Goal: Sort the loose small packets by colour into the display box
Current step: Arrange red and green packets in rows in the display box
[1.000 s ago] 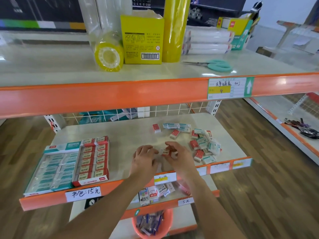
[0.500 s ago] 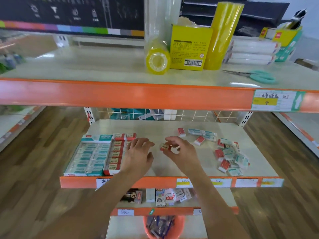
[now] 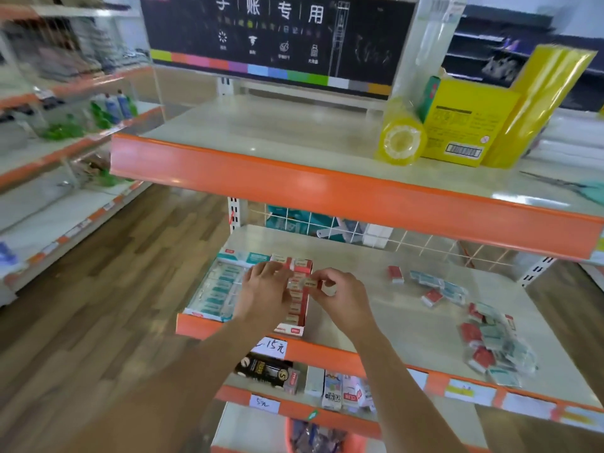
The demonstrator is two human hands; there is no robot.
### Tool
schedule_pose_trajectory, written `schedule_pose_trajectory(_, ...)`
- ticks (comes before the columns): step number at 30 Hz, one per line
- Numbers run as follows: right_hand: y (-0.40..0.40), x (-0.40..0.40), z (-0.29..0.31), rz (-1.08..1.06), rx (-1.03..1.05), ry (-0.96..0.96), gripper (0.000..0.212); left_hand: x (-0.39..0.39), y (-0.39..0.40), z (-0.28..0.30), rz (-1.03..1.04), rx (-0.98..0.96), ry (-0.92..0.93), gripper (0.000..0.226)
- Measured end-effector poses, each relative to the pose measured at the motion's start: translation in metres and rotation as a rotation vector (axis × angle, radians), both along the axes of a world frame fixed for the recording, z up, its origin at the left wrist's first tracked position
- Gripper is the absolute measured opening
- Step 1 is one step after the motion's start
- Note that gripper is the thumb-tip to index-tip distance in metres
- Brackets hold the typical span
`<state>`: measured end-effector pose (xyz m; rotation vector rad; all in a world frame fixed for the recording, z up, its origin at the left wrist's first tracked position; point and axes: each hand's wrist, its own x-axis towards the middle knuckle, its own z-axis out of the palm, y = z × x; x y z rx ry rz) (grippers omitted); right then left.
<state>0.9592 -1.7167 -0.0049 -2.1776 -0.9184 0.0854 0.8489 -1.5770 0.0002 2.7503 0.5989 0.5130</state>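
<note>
The display box [image 3: 209, 313] lies on the middle shelf at the left, with teal packets in its left rows and red packets [image 3: 299, 305] in its right rows. My right hand [image 3: 340, 297] pinches a small red packet [image 3: 305, 283] just above the red rows. My left hand [image 3: 266, 289] hovers over the box's middle, fingers spread and touching the same packet's left end. Loose red and teal packets lie in a pile [image 3: 490, 341] at the shelf's right, with a few more [image 3: 434, 287] further back.
An orange-edged upper shelf [image 3: 327, 191] overhangs the work area, bearing yellow tape rolls [image 3: 400, 140] and a yellow box [image 3: 464, 125]. A wire grid [image 3: 376, 233] backs the middle shelf. Lower shelves hold small goods [image 3: 336, 390]; an orange bucket [image 3: 322, 439] stands below.
Both hands have moved left from the shelf's middle to above the display box, the right hand carrying the red packet. The view has swung to the left.
</note>
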Motion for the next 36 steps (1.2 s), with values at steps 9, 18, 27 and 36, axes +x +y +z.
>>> schedule_pose_trajectory(9, 0.03, 0.004, -0.012, -0.078, -0.076, 0.026, 0.025, -0.004, 0.008, -0.001, 0.0, 0.01, 0.035, 0.037)
schedule_pose_trajectory(18, 0.045, 0.008, -0.025, -0.135, -0.099, 0.01, 0.02, -0.004, 0.01, -0.001, -0.015, -0.005, 0.04, 0.036)
schedule_pose_trajectory(27, 0.05, 0.01, -0.029, -0.108, 0.092, 0.016, 0.03, 0.001, 0.01, -0.005, -0.033, 0.012, 0.039, 0.033)
schedule_pose_trajectory(36, 0.052, 0.011, -0.033, -0.174, 0.081, 0.114, 0.032, 0.013, 0.001, -0.005, -0.067, -0.024, -0.017, 0.031)
